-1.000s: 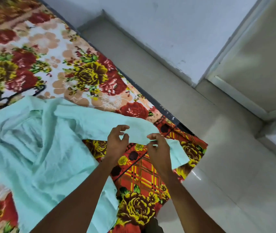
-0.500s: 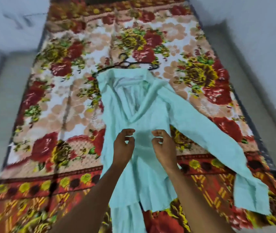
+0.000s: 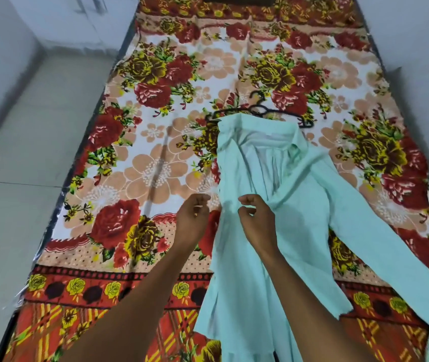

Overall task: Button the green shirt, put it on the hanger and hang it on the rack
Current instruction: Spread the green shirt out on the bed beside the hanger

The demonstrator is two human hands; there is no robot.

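Three steps remain: green shirt lies unbuttoned mid-bed, collar over the black hanger. Left hand hovers, loosely curled, empty; right hand likewise above the placket.

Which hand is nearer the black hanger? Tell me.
Right, narrowly. The right hand lies on the green shirt, directly below the black hanger; the left hand hovers over the floral bedsheet, beside the shirt's edge.
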